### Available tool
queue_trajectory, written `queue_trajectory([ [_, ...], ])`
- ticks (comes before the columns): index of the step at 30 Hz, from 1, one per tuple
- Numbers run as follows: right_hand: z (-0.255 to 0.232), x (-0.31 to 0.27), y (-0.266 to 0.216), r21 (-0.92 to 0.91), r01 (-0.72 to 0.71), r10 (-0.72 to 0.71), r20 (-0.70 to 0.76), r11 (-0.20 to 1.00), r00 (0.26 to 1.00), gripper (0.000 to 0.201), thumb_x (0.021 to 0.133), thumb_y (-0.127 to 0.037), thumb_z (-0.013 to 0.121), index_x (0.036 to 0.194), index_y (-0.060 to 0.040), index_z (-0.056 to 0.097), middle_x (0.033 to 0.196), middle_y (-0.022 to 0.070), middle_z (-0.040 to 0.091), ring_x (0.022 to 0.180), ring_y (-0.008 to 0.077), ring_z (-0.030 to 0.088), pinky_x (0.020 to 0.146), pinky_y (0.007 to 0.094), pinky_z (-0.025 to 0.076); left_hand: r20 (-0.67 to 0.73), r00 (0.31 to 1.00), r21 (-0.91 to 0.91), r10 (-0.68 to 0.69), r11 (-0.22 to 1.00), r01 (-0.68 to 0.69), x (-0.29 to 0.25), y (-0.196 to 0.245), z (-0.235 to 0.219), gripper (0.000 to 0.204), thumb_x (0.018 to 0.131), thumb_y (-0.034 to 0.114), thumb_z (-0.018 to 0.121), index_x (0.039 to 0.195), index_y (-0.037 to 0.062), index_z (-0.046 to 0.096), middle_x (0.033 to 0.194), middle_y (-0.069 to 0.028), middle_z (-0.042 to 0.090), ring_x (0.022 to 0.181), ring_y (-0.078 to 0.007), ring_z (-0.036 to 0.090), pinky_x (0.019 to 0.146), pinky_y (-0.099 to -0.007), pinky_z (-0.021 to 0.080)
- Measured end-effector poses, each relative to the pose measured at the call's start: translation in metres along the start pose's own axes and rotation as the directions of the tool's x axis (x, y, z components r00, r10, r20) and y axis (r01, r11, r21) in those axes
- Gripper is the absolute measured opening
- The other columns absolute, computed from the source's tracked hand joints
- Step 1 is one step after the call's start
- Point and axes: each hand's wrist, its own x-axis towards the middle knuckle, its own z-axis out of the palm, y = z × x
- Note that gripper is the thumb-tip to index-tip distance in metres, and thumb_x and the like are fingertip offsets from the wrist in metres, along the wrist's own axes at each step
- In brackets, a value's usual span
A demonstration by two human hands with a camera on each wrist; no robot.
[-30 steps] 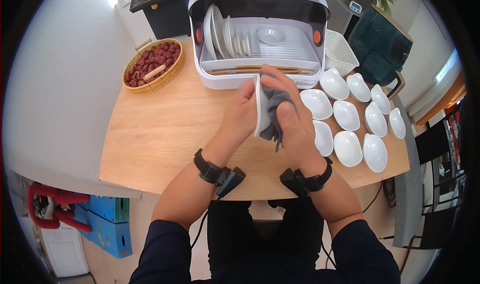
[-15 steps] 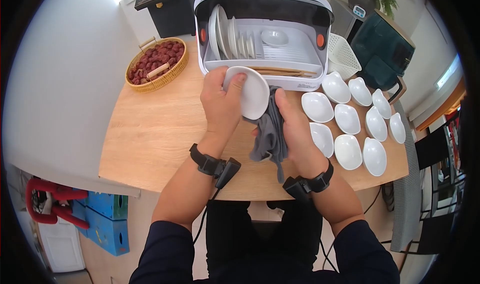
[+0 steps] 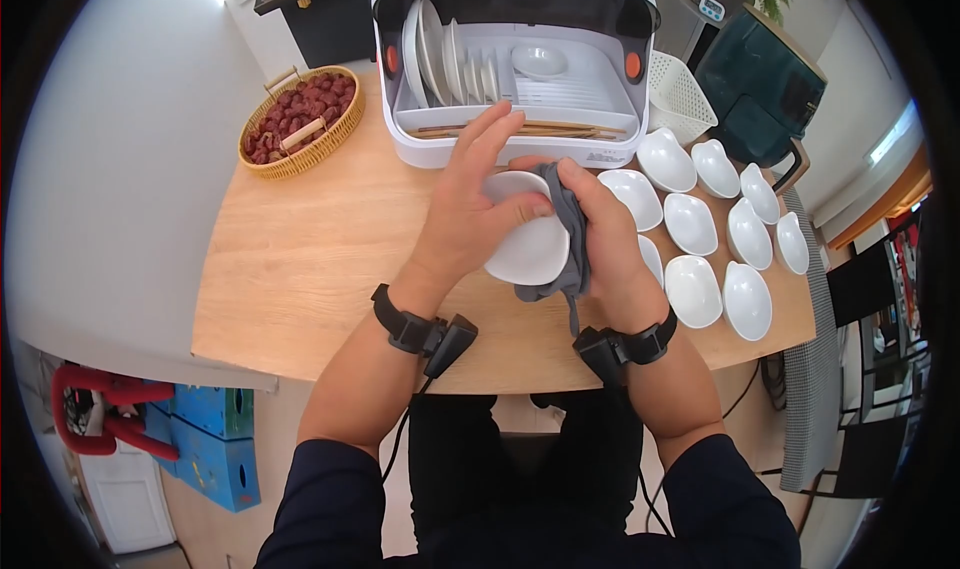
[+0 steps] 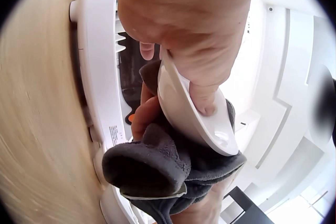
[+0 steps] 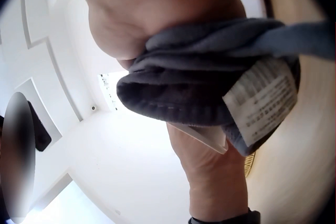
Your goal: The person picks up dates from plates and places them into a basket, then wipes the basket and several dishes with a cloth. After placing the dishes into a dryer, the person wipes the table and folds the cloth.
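Note:
In front of my body, over the table, a small white dish (image 3: 530, 249) is held between both hands. My left hand (image 3: 455, 219) has its thumb pressed onto the inside of the dish, with the other fingers pointing up and away past the rim. Against the dish's right side my right hand (image 3: 615, 244) grips a bunched dark grey cloth (image 3: 574, 269), which wraps round that edge. Seen from the left wrist, the cloth (image 4: 147, 166) is folded under the dish (image 4: 181, 111). A pale printed label (image 5: 262, 103) hangs from the cloth in the right wrist view.
A white dish cabinet (image 3: 510, 154) stands lid up at the back, with upright plates (image 3: 430, 54), a small dish (image 3: 540, 62) and chopsticks (image 3: 570, 131). Several white bowls (image 3: 692, 291) fill the right side. A wicker basket (image 3: 290, 165) of dark red dried fruit stands back left.
The dish turned from edge-on to facing left hand's thumb side, shifting right and lower since half a second ago. The left fingers straightened upward; the cloth came back up round the dish's right edge.

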Motion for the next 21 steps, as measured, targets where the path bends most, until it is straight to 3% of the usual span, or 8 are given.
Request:
queue_trajectory([
  [2, -0.003, 0.001, -0.003, 0.118, -0.137, 0.136, 0.017, 0.984, 0.991, 0.045, 0.108, -0.04, 0.05, 0.127, -0.0015, 0.065, 0.101, 0.0056, 0.071, 0.086, 0.0123, 0.068, 0.071, 0.0246, 0.058, -0.001, 0.998, -0.181, -0.062, 0.982, 0.061, -0.001, -0.002, 0.001, 0.044, 0.081, 0.005, 0.083, 0.123, 0.0051, 0.07, 0.152, -0.0187, 0.048, 0.132, -0.0319, 0.054, 0.105, -0.0392, 0.048],
  [4, -0.009, 0.009, 0.008, 0.218, -0.175, 0.181, -0.01, 0.96, 0.983, 0.047, 0.108, -0.043, 0.048, 0.124, -0.0022, 0.065, 0.101, 0.0075, 0.072, 0.084, 0.0152, 0.071, 0.068, 0.0263, 0.06, 0.123, 0.983, 0.298, 0.136, 0.94, -0.167, 0.0, -0.009, -0.007, 0.041, 0.081, 0.006, 0.084, 0.12, 0.0036, 0.072, 0.15, -0.0181, 0.052, 0.134, -0.0255, 0.053, 0.099, -0.0353, 0.052],
  [5, -0.011, 0.011, 0.012, 0.316, -0.21, 0.23, -0.027, 0.925, 0.973, 0.048, 0.109, -0.046, 0.047, 0.121, -0.0029, 0.066, 0.1, 0.0093, 0.073, 0.081, 0.0182, 0.073, 0.065, 0.028, 0.062, 0.127, 0.982, 0.295, 0.138, 0.94, -0.17, -0.001, -0.01, -0.005, 0.041, 0.081, 0.006, 0.084, 0.12, 0.0036, 0.072, 0.15, -0.0181, 0.052, 0.134, -0.0255, 0.053, 0.099, -0.0353, 0.052],
  [8, -0.01, 0.005, 0.007, 0.237, -0.399, 0.356, 0.203, 0.886, 0.912, 0.054, 0.109, -0.051, 0.042, 0.118, -0.0035, 0.065, 0.099, 0.0117, 0.074, 0.072, 0.0216, 0.074, 0.057, 0.0315, 0.063, -0.064, 0.989, 0.227, 0.136, 0.967, -0.118, 0.0, -0.009, -0.003, 0.032, 0.084, 0.009, 0.083, 0.113, 0.0011, 0.072, 0.13, -0.017, 0.067, 0.118, -0.019, 0.064, 0.086, -0.031, 0.056],
  [10, -0.002, 0.007, 0.013, 0.247, -0.388, 0.353, 0.174, 0.888, 0.919, 0.057, 0.108, -0.054, 0.041, 0.119, -0.0032, 0.064, 0.097, 0.0122, 0.074, 0.07, 0.0229, 0.074, 0.054, 0.0323, 0.063, -0.334, 0.923, 0.066, -0.19, 0.972, 0.224, 0.003, -0.007, -0.007, 0.025, 0.089, 0.012, 0.081, 0.108, -0.0001, 0.072, 0.104, -0.0131, 0.075, 0.094, -0.0146, 0.07, 0.075, -0.0293, 0.057],
  [14, 0.002, 0.005, 0.019, 0.096, -0.273, 0.268, 0.057, 0.957, 0.962, 0.056, 0.106, -0.053, 0.05, 0.122, -0.0012, 0.063, 0.09, 0.0113, 0.073, 0.063, 0.0183, 0.069, 0.049, 0.0273, 0.057, -0.415, 0.908, 0.258, -0.051, 0.951, 0.171, 0.006, -0.016, -0.02, 0.021, 0.094, 0.014, 0.077, 0.11, 0.0017, 0.073, 0.096, -0.0055, 0.075, 0.081, -0.0111, 0.068, 0.072, -0.0266, 0.056],
  [20, 0.005, 0.004, 0.009, -0.137, -0.108, 0.082, -0.183, 0.985, 0.98, 0.032, 0.101, -0.029, 0.066, 0.114, 0.0008, 0.067, 0.086, 0.0055, 0.07, 0.066, 0.0094, 0.063, 0.056, 0.0238, 0.05, -0.15, 0.956, -0.039, -0.251, 0.968, 0.248, 0.007, -0.011, -0.021, 0.037, 0.097, 0.02, 0.072, 0.127, -0.0007, 0.066, 0.114, -0.0092, 0.073, 0.102, -0.0159, 0.068, 0.089, -0.0309, 0.055],
  [21, 0.0, 0.006, 0.008, -0.132, -0.107, 0.078, -0.21, 0.985, 0.975, 0.029, 0.1, -0.026, 0.068, 0.111, 0.0007, 0.069, 0.086, 0.0042, 0.07, 0.068, 0.009, 0.063, 0.058, 0.0241, 0.05, -0.024, 0.943, -0.335, -0.331, 0.892, 0.304, 0.008, -0.012, -0.021, 0.044, 0.1, 0.026, 0.067, 0.134, -0.0007, 0.06, 0.123, -0.0114, 0.069, 0.112, -0.0197, 0.066, 0.097, -0.0347, 0.052],
])
